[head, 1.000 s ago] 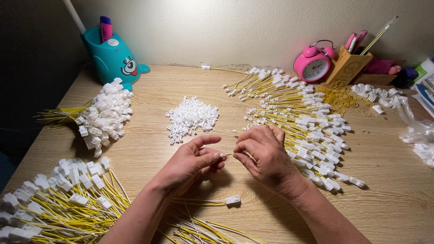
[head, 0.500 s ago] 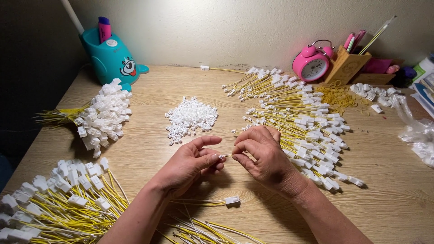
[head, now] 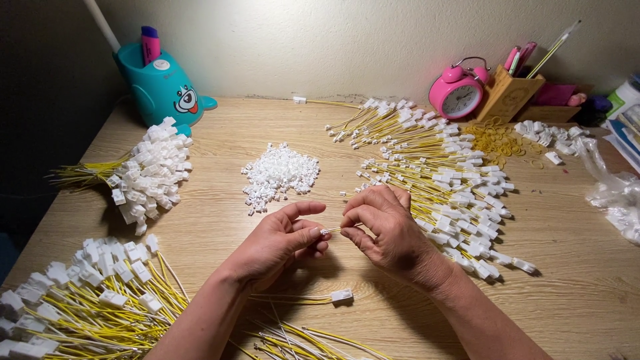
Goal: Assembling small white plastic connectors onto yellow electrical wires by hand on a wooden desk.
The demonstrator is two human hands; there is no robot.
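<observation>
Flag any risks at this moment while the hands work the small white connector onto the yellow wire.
The white connector pinched between left hand and right hand is tiny; a slip could drop it among the loose connector pile. The right forearm lies close to the finished wires and could sweep them into a tangle.

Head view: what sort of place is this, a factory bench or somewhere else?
Likely a home desk used for piecework: a pink alarm clock and wooden pen holder stand against the wall, behind heaps of yellow wires with white connectors.

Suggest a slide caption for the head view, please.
Both hands pinch a yellow wire amid connector piles on a wooden desk.
</observation>
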